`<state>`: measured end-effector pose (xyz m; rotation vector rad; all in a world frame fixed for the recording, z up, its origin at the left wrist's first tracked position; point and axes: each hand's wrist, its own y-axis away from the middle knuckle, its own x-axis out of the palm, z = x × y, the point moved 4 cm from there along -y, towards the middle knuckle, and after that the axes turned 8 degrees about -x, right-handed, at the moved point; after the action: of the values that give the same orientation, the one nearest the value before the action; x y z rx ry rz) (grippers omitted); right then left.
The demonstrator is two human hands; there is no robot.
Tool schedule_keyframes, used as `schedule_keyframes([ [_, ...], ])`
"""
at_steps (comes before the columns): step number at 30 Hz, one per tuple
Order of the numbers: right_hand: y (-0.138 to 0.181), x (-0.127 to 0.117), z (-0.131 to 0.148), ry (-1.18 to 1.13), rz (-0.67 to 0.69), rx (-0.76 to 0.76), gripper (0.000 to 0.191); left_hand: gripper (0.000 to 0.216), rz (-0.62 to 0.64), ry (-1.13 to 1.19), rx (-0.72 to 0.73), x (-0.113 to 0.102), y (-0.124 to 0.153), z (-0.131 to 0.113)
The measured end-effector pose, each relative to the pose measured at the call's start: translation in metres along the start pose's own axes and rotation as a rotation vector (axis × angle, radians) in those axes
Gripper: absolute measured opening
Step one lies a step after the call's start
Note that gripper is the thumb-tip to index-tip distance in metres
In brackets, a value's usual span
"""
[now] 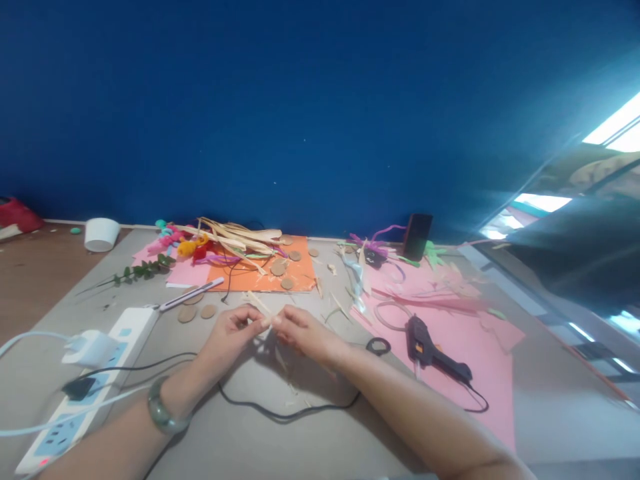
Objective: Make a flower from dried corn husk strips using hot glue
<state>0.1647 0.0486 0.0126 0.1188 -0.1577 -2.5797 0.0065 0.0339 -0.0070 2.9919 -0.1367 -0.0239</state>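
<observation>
My left hand [241, 331] and my right hand [303, 333] meet over the middle of the table, fingertips pinched together. Between them is a pale straw-coloured strip [258, 303], its free end sticking up to the left. Some of it is hidden by the fingers. Beyond my hands, a bundle of similar dry strips [240, 235] lies on an orange sheet [300, 267], along with round wooden slices [278, 268]. More wooden slices [187, 313] rest on the table left of my left hand.
A white power strip [135, 327] with plugs and cables stands left; a utility knife [193, 294] touches its far end. At right, a black glue gun [433, 350] lies on pink paper [480, 373]. A dark phone [417, 237] leans upright behind. A white cup [101, 235] stands far left.
</observation>
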Motion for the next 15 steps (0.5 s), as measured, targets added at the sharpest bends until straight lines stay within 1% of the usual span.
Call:
schedule_keyframes([
  [3, 0.004, 0.009, 0.001, 0.118, 0.046, -0.072, 0.045, 0.021, 0.019, -0.015, -0.016, 0.005, 0.001, 0.001],
  [6, 0.003, 0.010, -0.001, 0.125, 0.053, -0.071, 0.049, 0.019, 0.020, -0.041, -0.009, 0.006, 0.002, 0.000],
  [9, 0.001, 0.006, -0.004, 0.040, 0.048, -0.028, 0.047, 0.020, 0.028, -0.066, 0.009, 0.004, 0.002, -0.001],
  [11, -0.001, 0.002, -0.005, -0.063, 0.027, 0.016, 0.045, 0.019, 0.019, -0.075, 0.033, 0.001, 0.001, -0.002],
  [13, -0.004, -0.003, -0.006, -0.174, -0.022, 0.050, 0.044, 0.019, 0.003, -0.064, 0.056, -0.002, 0.000, -0.002],
  [15, -0.007, -0.010, -0.006, -0.252, -0.109, 0.063, 0.044, 0.019, -0.004, -0.033, 0.056, -0.004, -0.001, -0.001],
])
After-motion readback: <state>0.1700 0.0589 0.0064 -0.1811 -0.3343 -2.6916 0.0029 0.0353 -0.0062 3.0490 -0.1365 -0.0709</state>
